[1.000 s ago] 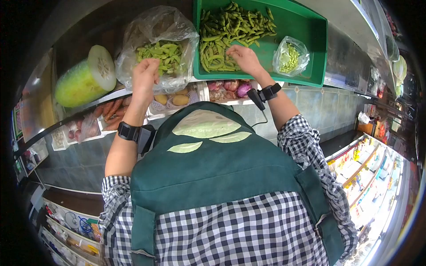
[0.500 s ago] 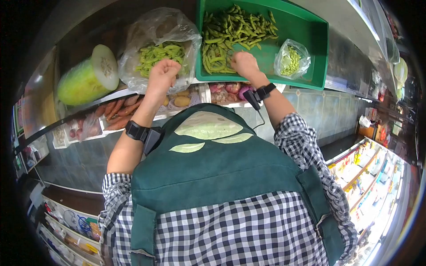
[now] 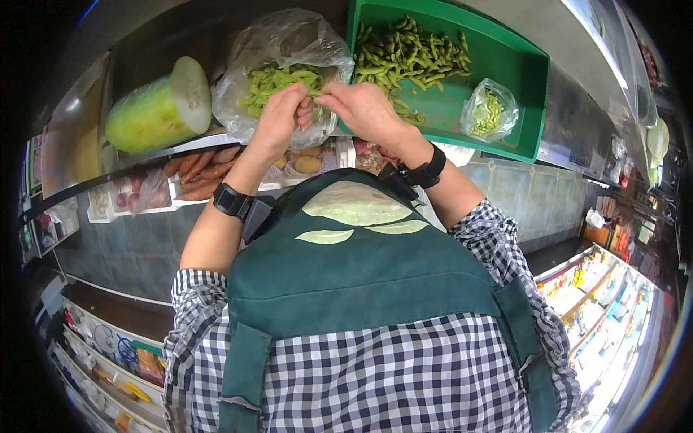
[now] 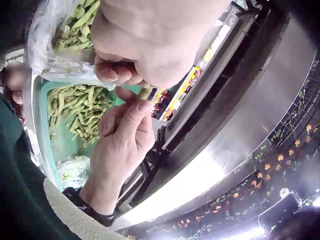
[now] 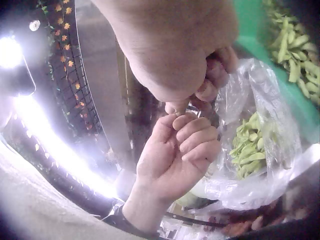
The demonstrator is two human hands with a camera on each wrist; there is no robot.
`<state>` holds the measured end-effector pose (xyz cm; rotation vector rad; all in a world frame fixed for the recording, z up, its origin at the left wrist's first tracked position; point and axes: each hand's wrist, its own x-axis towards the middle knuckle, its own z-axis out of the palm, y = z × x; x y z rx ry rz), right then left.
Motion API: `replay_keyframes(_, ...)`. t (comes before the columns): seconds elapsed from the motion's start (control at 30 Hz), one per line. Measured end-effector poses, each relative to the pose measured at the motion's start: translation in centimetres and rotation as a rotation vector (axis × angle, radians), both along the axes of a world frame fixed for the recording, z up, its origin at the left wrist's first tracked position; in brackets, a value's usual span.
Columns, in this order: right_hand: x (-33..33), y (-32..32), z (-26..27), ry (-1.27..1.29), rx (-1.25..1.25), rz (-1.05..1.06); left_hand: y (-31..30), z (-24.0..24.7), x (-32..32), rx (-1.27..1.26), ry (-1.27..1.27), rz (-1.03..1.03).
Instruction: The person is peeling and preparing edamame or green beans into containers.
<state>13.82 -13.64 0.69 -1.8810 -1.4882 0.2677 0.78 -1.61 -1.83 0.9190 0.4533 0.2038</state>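
My left hand and right hand meet above the front of the clear plastic bag. Between their fingertips they pinch a green soybean pod, mostly hidden by the fingers. Both hands have their fingers curled. Inside the bag lies a heap of light green pods. To the right, the green crate holds a pile of fuller soybean pods. A small clear bag of shelled beans sits at the crate's right end.
A cut winter melon lies left of the plastic bag. Below the counter edge are white boxes with sweet potatoes, potatoes in foam nets and onions. Lit shelves stand at the lower right.
The right hand has come left from the pods in the crate to meet the left hand, and a pod is now pinched between them. The head view has shifted slightly.
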Motion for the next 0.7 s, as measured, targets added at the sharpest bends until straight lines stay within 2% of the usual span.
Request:
replay_keyframes(0.03, -0.2, 0.0, -0.2, -0.051, -0.052, 0.038, 0.0, 0.3, -0.1, 0.000, 0.002, 0.003)
replay_keyframes(0.1, -0.5, 0.2, -0.5, -0.101, -0.104, 0.079, -0.1, 0.6, -0.2, -0.193, -0.017, 0.072)
replay_keyframes(0.17, -0.9, 0.4, -0.8, -0.205, 0.014, 0.060, -0.1, 0.8, -0.4, -0.179, -0.051, 0.046)
replay_keyframes(0.3, -1.1, 0.3, 1.0, -0.309, 0.025, 0.095, -0.4, 1.5, -0.4, -0.127, -0.048, 0.044)
replay_keyframes(0.37, -0.8, 0.4, 1.0, -0.438, 0.014, 0.156, -0.5, 1.4, -0.4, -0.120, -0.046, 0.043)
replay_keyframes(0.57, -0.8, 0.2, 1.1, -0.549, -0.035, 0.190, -0.4, 1.3, -0.4, -0.047, -0.031, 0.037)
replay_keyframes(0.7, -0.8, 0.5, 0.6, -0.479, 0.042, 0.211, -0.7, 0.8, -0.3, -0.011, -0.019, 0.102)
